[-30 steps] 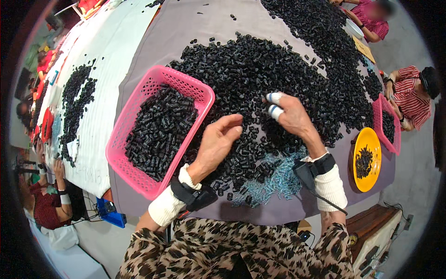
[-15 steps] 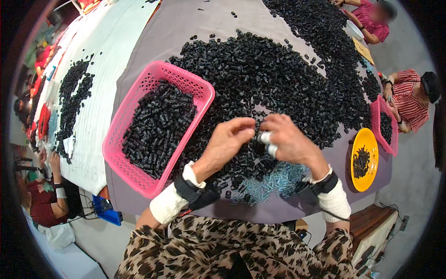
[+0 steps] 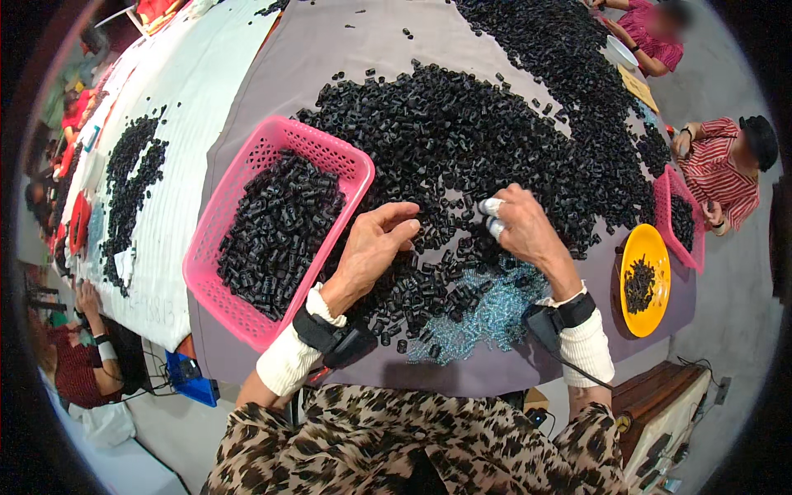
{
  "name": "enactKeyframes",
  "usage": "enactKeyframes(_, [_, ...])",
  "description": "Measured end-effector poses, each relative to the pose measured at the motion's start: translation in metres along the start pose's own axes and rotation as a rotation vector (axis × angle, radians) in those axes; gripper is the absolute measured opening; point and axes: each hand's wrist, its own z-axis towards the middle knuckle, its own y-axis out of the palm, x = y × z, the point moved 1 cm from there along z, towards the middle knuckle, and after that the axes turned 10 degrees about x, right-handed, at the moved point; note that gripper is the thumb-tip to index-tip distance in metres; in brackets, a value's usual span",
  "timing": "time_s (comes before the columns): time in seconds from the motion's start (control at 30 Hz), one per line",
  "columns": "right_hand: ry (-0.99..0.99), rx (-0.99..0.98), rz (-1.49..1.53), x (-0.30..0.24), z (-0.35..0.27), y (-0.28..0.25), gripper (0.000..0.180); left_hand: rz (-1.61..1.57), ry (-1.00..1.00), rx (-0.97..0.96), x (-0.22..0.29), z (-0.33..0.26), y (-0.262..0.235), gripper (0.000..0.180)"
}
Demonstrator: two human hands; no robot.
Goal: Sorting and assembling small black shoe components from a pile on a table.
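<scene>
The fingers [image 3: 493, 216] of the right hand [image 3: 528, 231] are curled narrow, their taped tips pressed into the heap of small black tube-shaped parts [image 3: 487, 140]; whether they pinch a piece between them cannot be told. The left hand [image 3: 371, 247] lies flat and loosely spread, its fingers [image 3: 404, 227] resting on the black parts at the near edge of the heap, just beside the right hand but not touching it. Both wrists wear white cuffs with a dark strap and a small dark device.

Under and just nearer than the hands, a patch of pale blue bits [image 3: 487, 313] lies on the grey-covered bench [image 3: 346, 49], near its near edge. Just beside the left hand, on its left, a pink plastic basket [image 3: 247, 322] stands well filled with the same black parts. Toward the right edge of the bench sit a yellow plate [image 3: 656, 318] with a few black parts and a second pink basket [image 3: 664, 194], next to a person in a red striped shirt [image 3: 726, 165]. To the left, a white-covered table [image 3: 190, 99] carries another dark heap.
</scene>
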Motion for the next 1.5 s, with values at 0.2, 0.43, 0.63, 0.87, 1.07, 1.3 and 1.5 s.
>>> enactKeyframes(0.2, [-0.163, 0.04, -0.062, -0.023, 0.013, 0.034, 0.011, -0.019, -0.059, -0.069, 0.003, -0.002, 0.002, 0.029])
enactKeyframes(0.43, [-0.031, -0.155, -0.149, -0.024, 0.021, 0.044, 0.018, -0.028, -0.059, -0.092, 0.005, -0.005, 0.002, 0.03])
enactKeyframes(0.63, [-0.13, -0.074, 0.035, -0.025, 0.017, 0.052, 0.007, -0.017, -0.036, -0.11, 0.007, -0.002, 0.007, 0.031])
enactKeyframes(0.87, [0.426, 0.136, 0.644, -0.033, 0.034, 0.001, 0.011, -0.138, 0.007, -0.033, 0.014, -0.002, 0.019, 0.035])
enactKeyframes(1.07, [0.271, 0.218, 0.619, -0.064, 0.038, -0.006, 0.014, -0.191, 0.138, -0.05, 0.022, -0.004, 0.033, 0.031])
enactKeyframes(1.3, [0.014, 0.157, 0.475, -0.045, 0.031, -0.016, 0.016, -0.219, 0.14, 0.014, 0.022, -0.007, 0.02, 0.026])
enactKeyframes(1.5, [0.106, -0.574, 0.339, -0.032, -0.024, -0.013, 0.019, -0.134, -0.021, -0.21, 0.015, -0.014, 0.013, 0.023])
